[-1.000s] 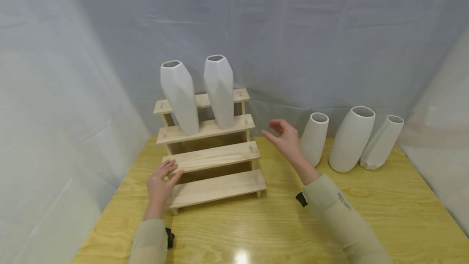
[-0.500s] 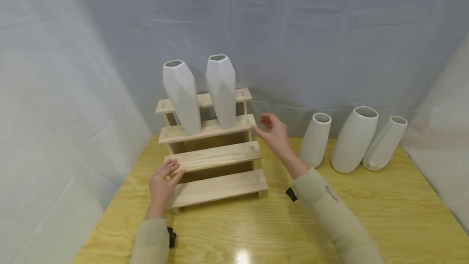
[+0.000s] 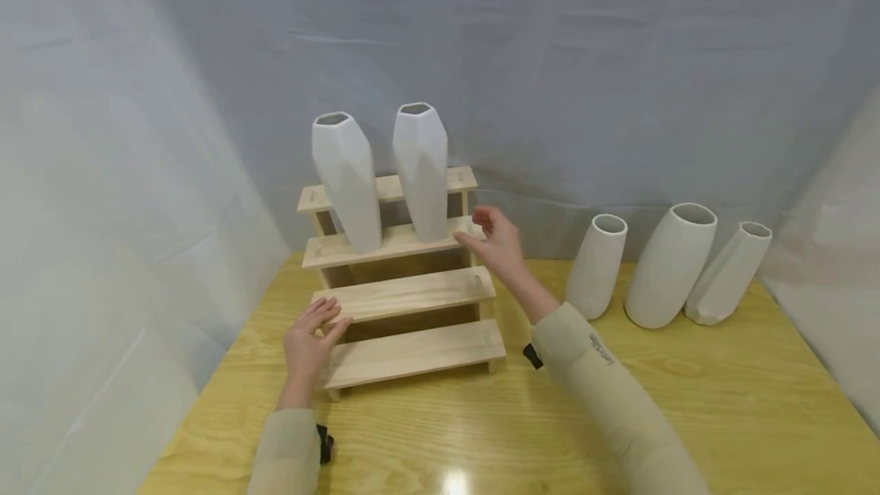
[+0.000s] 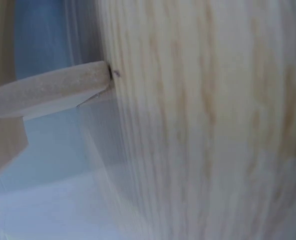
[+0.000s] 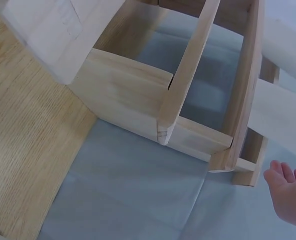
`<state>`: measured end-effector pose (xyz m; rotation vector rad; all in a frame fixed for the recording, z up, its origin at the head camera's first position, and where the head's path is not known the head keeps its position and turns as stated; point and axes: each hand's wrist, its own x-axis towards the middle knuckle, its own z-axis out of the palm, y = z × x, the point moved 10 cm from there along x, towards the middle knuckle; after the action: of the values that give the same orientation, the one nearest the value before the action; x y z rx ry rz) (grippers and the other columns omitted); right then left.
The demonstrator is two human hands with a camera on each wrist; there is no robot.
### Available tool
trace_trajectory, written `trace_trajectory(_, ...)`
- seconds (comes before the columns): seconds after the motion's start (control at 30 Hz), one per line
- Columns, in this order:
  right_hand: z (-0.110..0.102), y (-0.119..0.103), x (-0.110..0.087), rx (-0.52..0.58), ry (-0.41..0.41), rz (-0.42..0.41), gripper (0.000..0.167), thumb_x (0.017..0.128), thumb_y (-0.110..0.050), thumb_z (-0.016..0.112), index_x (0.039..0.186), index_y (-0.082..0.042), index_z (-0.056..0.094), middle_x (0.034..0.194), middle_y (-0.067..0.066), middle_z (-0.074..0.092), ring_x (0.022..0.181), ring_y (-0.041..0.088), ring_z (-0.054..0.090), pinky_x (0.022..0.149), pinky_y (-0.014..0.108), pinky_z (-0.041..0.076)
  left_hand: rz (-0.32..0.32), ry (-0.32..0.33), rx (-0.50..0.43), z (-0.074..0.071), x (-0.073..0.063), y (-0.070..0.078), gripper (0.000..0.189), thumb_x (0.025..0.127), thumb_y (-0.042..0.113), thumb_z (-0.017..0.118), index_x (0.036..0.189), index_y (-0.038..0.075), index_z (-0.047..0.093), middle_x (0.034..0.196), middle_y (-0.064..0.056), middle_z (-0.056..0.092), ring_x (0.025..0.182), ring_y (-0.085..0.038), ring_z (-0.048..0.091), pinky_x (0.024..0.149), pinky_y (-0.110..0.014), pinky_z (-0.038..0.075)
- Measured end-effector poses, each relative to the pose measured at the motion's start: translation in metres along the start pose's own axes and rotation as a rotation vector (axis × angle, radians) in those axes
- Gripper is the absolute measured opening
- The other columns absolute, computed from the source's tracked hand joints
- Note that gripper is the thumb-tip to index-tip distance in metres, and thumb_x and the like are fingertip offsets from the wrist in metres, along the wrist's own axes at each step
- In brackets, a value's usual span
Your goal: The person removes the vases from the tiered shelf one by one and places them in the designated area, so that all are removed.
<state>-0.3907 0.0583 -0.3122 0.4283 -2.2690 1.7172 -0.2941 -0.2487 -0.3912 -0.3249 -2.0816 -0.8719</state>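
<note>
A pale wooden stepped display stand [image 3: 412,292] occupies the left half of the table. Two tall faceted white vases, one on the left [image 3: 346,182] and one on the right [image 3: 421,174], stand on its second step from the top. My left hand [image 3: 308,342] rests at the left end of a lower step, fingers over the board and thumb along its front edge. At the right end of the vases' step is my right hand [image 3: 500,247], fingers gently bent and thumb apart, holding nothing. The right wrist view shows this hand [image 5: 289,195] beside the stand's side [image 5: 122,95].
Three more white vases stand on the right of the wooden table [image 3: 687,388]: a slim round one [image 3: 596,270], a wider one [image 3: 670,270] and a faceted one [image 3: 727,277]. Behind them hangs a grey cloth backdrop [image 3: 584,98].
My right hand has moved left, from beside the stand to the right end of the second step. My left hand stays on its step, and the head view has shifted slightly.
</note>
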Motion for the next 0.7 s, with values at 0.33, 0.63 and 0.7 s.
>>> trace_trajectory(0.33, 0.012, 0.001, 0.014, -0.002, -0.037, 0.012, 0.065, 0.075, -0.018, 0.071, 0.126, 0.006, 0.039, 0.125, 0.018, 0.045, 0.116, 0.024, 0.041, 0.099, 0.027, 0.031, -0.007, -0.004, -0.002, -0.001, -0.001, 0.000, 0.026, 0.061, 0.003, 0.079, 0.083, -0.004, 0.069, 0.096, -0.015, 0.065, 0.097, -0.030, 0.058, 0.090, -0.007, 0.031)
trace_trajectory(0.63, 0.024, -0.005, 0.027, -0.022, -0.071, 0.001, 0.073, 0.074, -0.020, 0.072, 0.132, 0.003, 0.032, 0.133, 0.016, 0.038, 0.121, 0.024, 0.036, 0.101, 0.027, 0.028, 0.005, 0.000, 0.004, -0.003, -0.001, 0.000, 0.026, 0.061, 0.004, 0.079, 0.084, -0.003, 0.069, 0.096, -0.014, 0.065, 0.096, -0.030, 0.058, 0.090, -0.010, 0.033)
trace_trajectory(0.7, 0.026, -0.007, 0.031, -0.019, -0.074, -0.004, 0.075, 0.074, -0.019, 0.072, 0.133, 0.003, 0.031, 0.133, 0.016, 0.038, 0.122, 0.024, 0.035, 0.101, 0.028, 0.028, -0.003, -0.005, 0.009, -0.003, -0.001, -0.001, 0.026, 0.061, 0.005, 0.079, 0.084, -0.003, 0.069, 0.096, -0.014, 0.065, 0.097, -0.030, 0.057, 0.091, -0.011, 0.034)
